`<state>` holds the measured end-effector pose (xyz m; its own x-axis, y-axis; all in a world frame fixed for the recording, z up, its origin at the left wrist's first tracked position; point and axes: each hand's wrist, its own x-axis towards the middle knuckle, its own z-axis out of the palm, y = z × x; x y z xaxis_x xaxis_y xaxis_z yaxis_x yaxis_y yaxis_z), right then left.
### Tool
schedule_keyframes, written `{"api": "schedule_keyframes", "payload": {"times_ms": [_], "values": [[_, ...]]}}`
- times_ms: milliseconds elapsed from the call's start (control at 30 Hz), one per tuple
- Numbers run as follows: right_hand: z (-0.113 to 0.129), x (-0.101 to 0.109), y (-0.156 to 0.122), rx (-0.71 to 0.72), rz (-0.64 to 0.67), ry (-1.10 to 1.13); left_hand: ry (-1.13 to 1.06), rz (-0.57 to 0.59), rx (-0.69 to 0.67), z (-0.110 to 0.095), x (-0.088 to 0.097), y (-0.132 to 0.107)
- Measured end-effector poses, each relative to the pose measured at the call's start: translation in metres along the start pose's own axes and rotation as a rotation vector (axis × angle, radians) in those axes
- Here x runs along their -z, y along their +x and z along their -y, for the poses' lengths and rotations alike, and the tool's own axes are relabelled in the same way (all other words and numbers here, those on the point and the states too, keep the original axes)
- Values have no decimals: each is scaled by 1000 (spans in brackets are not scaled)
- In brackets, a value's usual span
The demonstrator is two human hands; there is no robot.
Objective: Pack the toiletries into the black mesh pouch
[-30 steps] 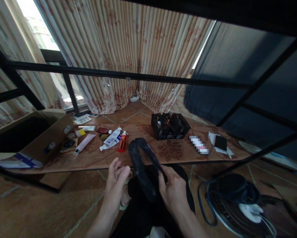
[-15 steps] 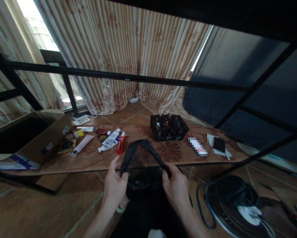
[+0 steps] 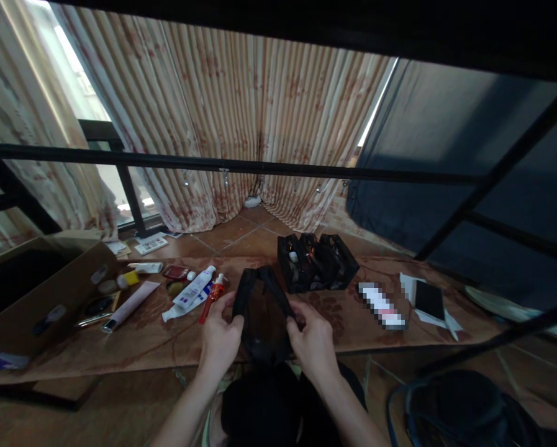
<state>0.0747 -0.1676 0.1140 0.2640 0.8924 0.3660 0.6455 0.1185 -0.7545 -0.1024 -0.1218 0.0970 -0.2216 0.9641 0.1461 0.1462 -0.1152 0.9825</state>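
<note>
A small black mesh pouch [image 3: 263, 310] is held up between both hands over the near edge of a low brown patterned board [image 3: 166, 344]. My left hand [image 3: 221, 335] grips its left rim and my right hand [image 3: 312, 338] grips its right rim, spreading the mouth apart. Just beyond it on the board stands a black mesh organizer [image 3: 316, 262]. Left of my left hand lie a red pump bottle [image 3: 210, 298] and a white tube [image 3: 192, 292].
A pink tube [image 3: 130, 304], small jars and a cardboard box [image 3: 40, 292] sit on the board's left. A blurred packet [image 3: 381, 305] and a black phone [image 3: 430, 300] on paper lie right. A fan [image 3: 464, 406] rests on the tiled floor. Black bed-frame bars [image 3: 259, 167] cross overhead.
My left hand took hold of the pouch and both hands spread it open, then carried it forward over the board. The view tilted down and shifted.
</note>
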Motion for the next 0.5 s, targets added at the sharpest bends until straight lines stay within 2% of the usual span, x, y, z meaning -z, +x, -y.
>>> {"api": "schedule_keyframes", "payload": {"times_ms": [233, 367, 500], "values": [[-17, -34, 62, -17, 59, -35, 103, -40, 10, 10, -41, 55], [-13, -44, 89, 28, 107, -42, 166, 2, 54, 11, -52, 75], [4, -47, 99, 64, 105, 4, 170, 37, 1, 17, -54, 89]]}}
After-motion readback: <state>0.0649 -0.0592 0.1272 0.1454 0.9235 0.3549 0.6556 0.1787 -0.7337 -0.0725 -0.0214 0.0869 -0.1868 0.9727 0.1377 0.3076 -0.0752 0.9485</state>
